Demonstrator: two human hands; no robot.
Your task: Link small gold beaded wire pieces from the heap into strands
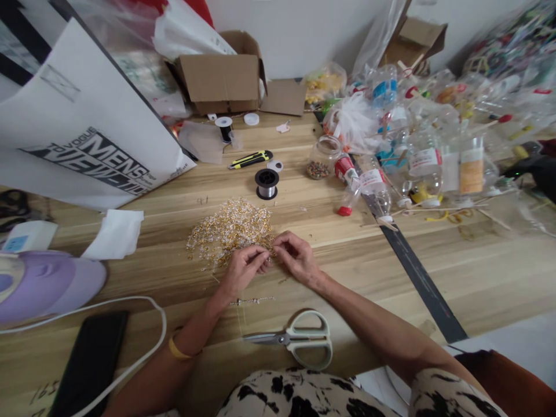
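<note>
My left hand (247, 265) and my right hand (297, 255) come close together at the right front edge of a pile of small gold and clear beads (232, 229). Thumb and fingers of each hand are pinched; whatever lies between them is too small to make out. Just below the left hand, a short beaded strand (252, 300) lies on the wooden table, with thin thread trailing toward me. Nearer my body rest scissors (299, 339) with pale handles, blades pointing left. Beyond the pile stands a black spool of clear line (266, 184).
A yellow-black utility knife (251, 159) and a jar of beads (321, 159) lie farther back. Plastic bottles (376, 185) crowd the right. At left are a white paper bag (91, 127), a purple device (52, 284), a white cable (163, 324) and a black phone (91, 362).
</note>
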